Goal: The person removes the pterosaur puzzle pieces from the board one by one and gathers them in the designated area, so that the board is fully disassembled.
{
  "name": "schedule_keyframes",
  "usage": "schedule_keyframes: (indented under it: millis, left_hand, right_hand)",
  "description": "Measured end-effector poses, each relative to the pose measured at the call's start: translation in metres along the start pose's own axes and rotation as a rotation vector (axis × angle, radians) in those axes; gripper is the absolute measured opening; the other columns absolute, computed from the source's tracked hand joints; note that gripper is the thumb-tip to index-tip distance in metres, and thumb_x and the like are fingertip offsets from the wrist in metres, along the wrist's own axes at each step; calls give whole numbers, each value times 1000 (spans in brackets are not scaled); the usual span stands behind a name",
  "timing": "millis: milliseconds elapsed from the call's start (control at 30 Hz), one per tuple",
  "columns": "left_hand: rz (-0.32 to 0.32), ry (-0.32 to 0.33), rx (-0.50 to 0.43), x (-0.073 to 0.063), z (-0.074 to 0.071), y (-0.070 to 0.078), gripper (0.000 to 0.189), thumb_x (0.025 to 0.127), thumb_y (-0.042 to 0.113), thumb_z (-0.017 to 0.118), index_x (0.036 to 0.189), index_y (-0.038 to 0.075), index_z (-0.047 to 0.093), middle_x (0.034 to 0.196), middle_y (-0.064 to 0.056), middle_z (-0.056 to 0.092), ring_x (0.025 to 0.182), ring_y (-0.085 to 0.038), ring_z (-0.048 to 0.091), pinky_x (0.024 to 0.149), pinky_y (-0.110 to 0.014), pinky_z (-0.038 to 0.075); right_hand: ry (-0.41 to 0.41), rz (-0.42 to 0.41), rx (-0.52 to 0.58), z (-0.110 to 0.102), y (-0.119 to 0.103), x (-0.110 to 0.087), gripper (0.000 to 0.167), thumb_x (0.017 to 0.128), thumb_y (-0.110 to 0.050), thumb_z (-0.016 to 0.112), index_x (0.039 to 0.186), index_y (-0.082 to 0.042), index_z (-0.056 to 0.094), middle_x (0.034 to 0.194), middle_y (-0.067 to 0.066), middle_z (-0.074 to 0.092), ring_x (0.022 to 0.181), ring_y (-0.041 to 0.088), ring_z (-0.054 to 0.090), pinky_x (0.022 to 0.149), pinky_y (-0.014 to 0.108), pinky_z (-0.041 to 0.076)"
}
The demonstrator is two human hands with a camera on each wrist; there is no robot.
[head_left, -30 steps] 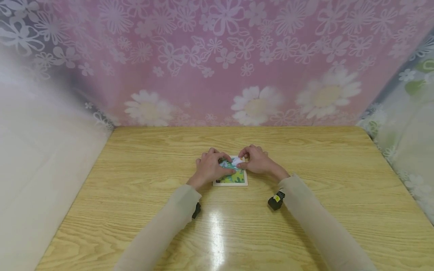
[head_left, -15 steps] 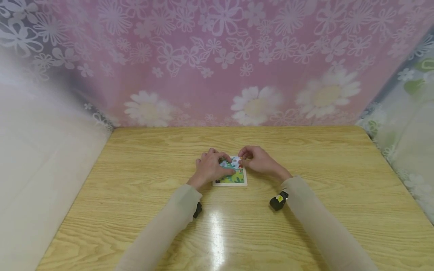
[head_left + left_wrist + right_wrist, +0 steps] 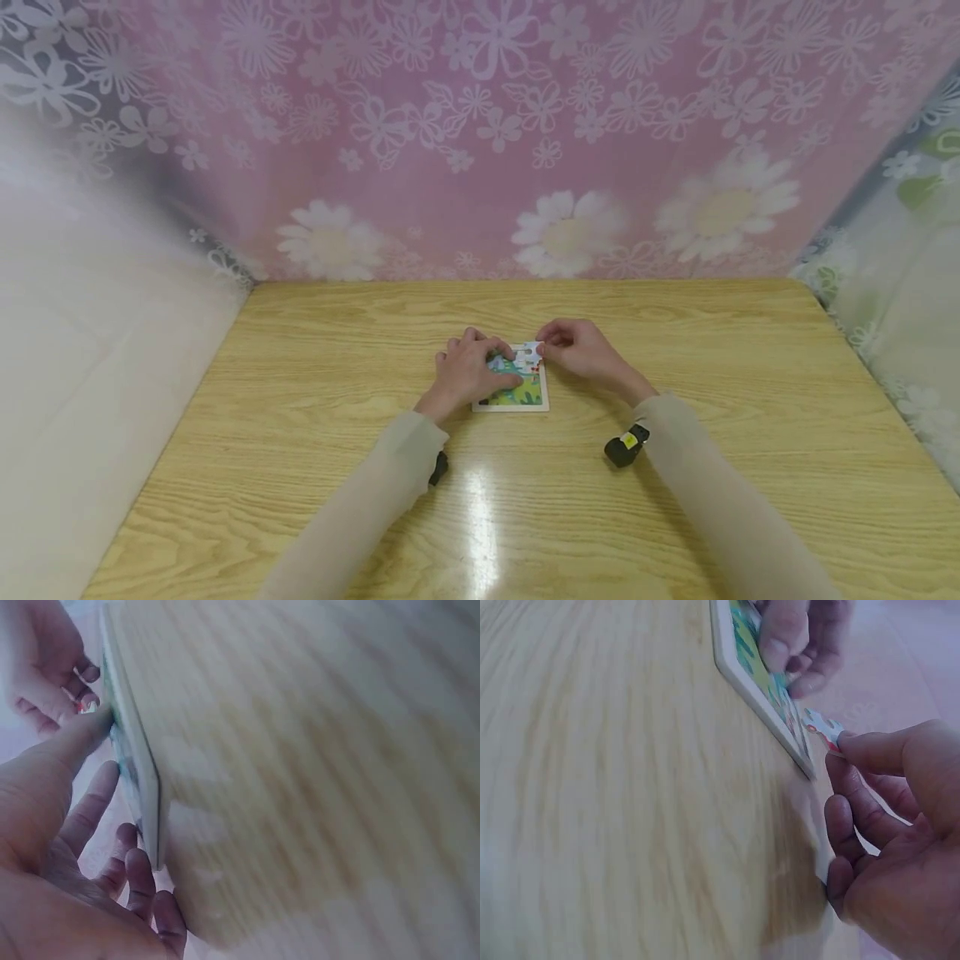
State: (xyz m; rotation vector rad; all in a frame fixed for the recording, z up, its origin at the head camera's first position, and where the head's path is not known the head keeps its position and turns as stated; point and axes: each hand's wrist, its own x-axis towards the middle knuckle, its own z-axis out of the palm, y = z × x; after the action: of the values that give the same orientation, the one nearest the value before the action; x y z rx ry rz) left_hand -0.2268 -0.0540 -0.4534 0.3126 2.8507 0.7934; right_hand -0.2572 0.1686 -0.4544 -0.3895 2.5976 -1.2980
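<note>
A small picture jigsaw puzzle (image 3: 529, 393) in a white frame lies flat on the table, printed in green, blue and white. My left hand (image 3: 469, 370) rests over its left part, thumb and fingertips pressing on the picture; the palm hides that side. At the far right corner, my right hand (image 3: 583, 348) pinches a puzzle piece (image 3: 823, 726) between thumb and index finger. The piece is pale blue with red along its edge. In the right wrist view it is raised and tilted off the frame's corner, where a recess shows.
The wood-grain table (image 3: 360, 517) spreads around the puzzle on all sides. Behind it hangs a pink flowered curtain (image 3: 450, 192); pale cloth (image 3: 97, 333) lines the left side. A black wrist camera (image 3: 622, 448) sits below the right wrist.
My right hand has drawn back a little to the right, carrying the pinched piece from over the puzzle's upper right part to its corner. The left hand has stayed in place.
</note>
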Motion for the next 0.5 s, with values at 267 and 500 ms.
schedule_keyframes:
  millis: [267, 500]
  left_hand:
    - [58, -8, -40, -9, -3, 2, 36, 87, 47, 79, 118, 29, 74, 130, -3, 56, 111, -30, 46, 87, -48, 34]
    - [72, -23, -148, -18, -2, 2, 32, 86, 43, 82, 110, 23, 75, 129, -7, 57, 115, -32, 48, 93, -53, 37]
  right_hand:
    - [72, 18, -78, -24, 16, -10, 17, 97, -17, 68, 110, -7, 71, 98, 10, 71, 87, 17, 63, 80, 29, 50]
    - [86, 3, -185, -40, 27, -16, 17, 97, -15, 67, 111, -5, 71, 101, 13, 72, 91, 21, 65, 83, 34, 50]
